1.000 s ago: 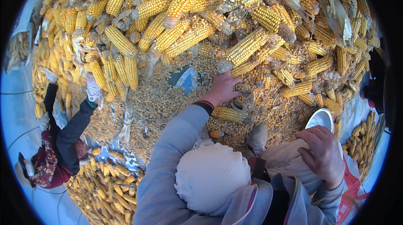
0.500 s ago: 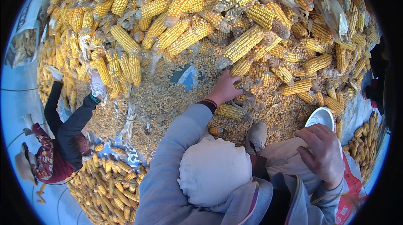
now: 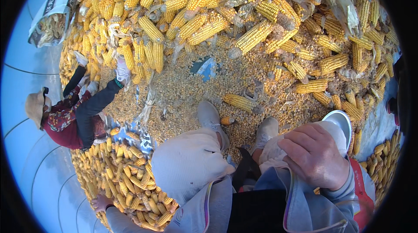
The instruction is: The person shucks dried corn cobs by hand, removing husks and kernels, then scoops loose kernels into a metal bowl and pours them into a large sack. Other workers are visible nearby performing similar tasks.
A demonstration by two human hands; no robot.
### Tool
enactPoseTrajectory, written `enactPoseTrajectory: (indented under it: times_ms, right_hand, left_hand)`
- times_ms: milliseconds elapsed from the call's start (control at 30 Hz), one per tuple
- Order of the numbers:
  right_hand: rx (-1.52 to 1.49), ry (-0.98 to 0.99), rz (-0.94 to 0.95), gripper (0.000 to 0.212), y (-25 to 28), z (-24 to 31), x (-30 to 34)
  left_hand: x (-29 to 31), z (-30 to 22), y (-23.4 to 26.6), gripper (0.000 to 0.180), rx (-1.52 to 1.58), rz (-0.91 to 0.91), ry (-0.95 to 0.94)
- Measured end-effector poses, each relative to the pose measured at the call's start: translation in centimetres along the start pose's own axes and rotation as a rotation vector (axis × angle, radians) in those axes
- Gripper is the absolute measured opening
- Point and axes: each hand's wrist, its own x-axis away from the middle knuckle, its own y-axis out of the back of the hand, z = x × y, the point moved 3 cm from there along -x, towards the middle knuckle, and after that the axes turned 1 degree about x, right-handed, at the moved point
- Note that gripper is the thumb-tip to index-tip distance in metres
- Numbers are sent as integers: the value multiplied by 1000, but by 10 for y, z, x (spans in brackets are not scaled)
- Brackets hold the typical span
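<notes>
The left hand is out at the near left, touching the edge of a pile of corn cobs; it shows too small to tell whether its fingers are released or grasping a cob. The right hand lies back upward over the right knee, its fingers bent with the tips hidden, so I cannot tell whether they hold anything. A white bowl sits just beside it on the right. On the far side, a big heap of yellow cobs spreads from left to right, with loose kernels between it and the shoes. A single cob lies on those kernels, between heap and shoes
</notes>
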Motion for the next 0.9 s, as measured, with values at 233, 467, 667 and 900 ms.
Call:
enactPoseTrajectory:
  times_ms: [233, 467, 667, 900]
  right_hand:
    - [21, 16, 55, 32, -3, -12, 12]
    - [73, -126, 130, 33, -6, -13, 26]
    - [44, -366, 199, 40, -8, -13, 19]
    - [105, -458, 281, 36, -26, -26, -18]
  left_hand:
    - [24, -53, 1, 35, 390, 261, -616]
    - [290, -336, 199, 37, 989, -549, -2062]
    - [420, -382, 280, 45, 989, -735, -2373]
    - [452, -423, 288, 64, 1070, -269, -2491]
